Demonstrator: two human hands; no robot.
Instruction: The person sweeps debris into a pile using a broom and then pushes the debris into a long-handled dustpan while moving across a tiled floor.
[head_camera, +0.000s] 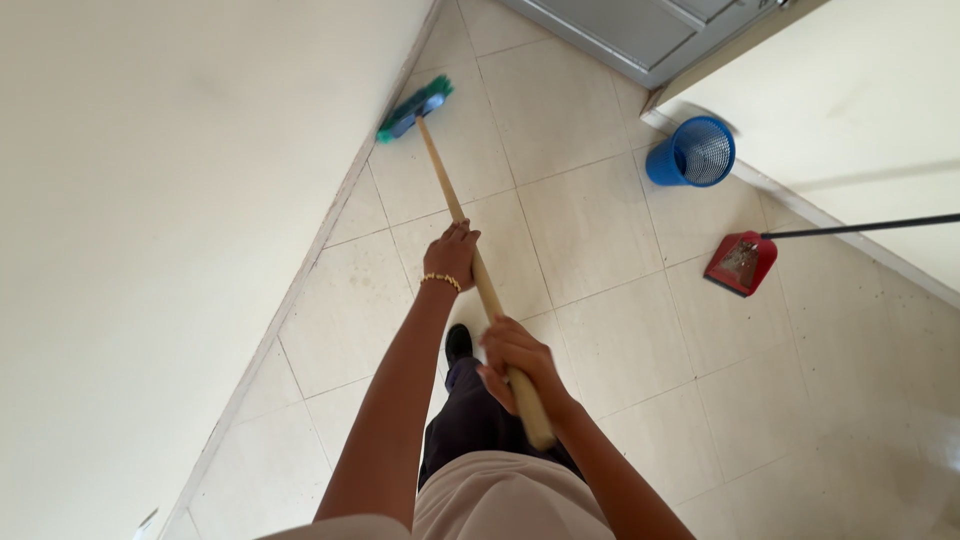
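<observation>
Head view, read from left to right with the broom (470, 250) as landmark. Left of the broom rises a plain cream wall (150, 250), meeting the floor along a diagonal skirting line; the broom's green bristle head (413, 108) lies against that line, at the far end of the wooden handle. The left hand (450, 258), with a bead bracelet at the wrist, is clenched around the handle at mid-length; the right hand (515, 355) is clenched around it nearer the butt end, close to the person's body. A dark shoe (458, 343) shows beneath the handle. Right of the broom, well apart, stand a blue mesh wastebasket (690, 152) and a red long-handled dustpan (742, 263) that appears to hold some debris, so part of the sweeping seems done, while the strip at the wall is in hand. The surface is pale tiled floor (600, 230), lightly speckled; a grey door (640, 30) closes the far end.
</observation>
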